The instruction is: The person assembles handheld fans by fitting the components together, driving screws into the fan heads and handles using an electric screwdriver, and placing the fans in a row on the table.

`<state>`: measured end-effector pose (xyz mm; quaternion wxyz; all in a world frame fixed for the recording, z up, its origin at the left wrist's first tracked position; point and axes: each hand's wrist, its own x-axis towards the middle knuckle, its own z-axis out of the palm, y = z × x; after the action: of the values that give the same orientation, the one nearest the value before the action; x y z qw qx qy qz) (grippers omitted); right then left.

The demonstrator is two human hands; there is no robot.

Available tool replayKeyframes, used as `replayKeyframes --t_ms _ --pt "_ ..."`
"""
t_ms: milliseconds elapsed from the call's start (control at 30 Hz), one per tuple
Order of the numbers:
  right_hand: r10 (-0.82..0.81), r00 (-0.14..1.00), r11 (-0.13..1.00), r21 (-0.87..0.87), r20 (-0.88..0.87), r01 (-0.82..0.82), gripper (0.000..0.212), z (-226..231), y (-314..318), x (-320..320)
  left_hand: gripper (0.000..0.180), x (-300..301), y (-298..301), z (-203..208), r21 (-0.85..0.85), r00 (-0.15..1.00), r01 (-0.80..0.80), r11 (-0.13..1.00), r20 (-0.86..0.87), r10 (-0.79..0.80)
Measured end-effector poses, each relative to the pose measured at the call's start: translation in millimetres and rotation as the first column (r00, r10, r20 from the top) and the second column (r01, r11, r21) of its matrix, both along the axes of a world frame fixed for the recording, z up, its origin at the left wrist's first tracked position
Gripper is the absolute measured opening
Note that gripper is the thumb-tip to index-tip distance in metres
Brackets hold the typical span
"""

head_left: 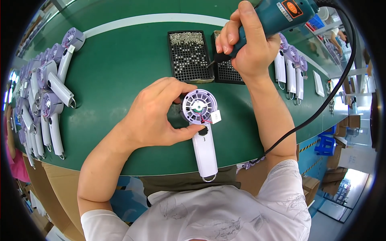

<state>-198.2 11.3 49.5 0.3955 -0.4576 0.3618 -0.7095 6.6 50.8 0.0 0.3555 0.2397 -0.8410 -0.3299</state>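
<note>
My left hand (pixel 161 110) grips a small handheld fan (pixel 205 150) by its head, thumb near the dark round button and fingers round the far side. The fan has a white handle with a wire loop at its near end. Its purple round head faces up, with the inner hub, red wires and a small white tag showing. In my right hand (pixel 255 44) is a teal electric screwdriver (pixel 277 18). Its thin bit points down and left, over the right edge of a black screw tray (pixel 191 74) that holds many small silvery screws.
A second black tray (pixel 229 74) stands beside the first, partly behind my right hand. Many purple and white fans (pixel 52 104) crowd the table's left side, several more (pixel 291 70) the right. A black cord (pixel 321 116) loops down past my right arm. The green table (pixel 120 52) curves toward me.
</note>
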Motion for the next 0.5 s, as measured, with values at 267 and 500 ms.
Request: replayKeyframes --t_ms 267,500 --pt "0.061 0.981 0.987 -0.135 -0.182 -0.086 0.019 -10 -3 -7 0.053 -1 2 6 -0.013 1.0 -0.002 1.0 -0.01 0.002" --pt "0.054 0.994 0.99 -0.127 -0.094 -0.066 0.023 -5 1 -11 0.058 3 1 -3 -0.069 1.0 -0.01 0.998 -0.018 0.009"
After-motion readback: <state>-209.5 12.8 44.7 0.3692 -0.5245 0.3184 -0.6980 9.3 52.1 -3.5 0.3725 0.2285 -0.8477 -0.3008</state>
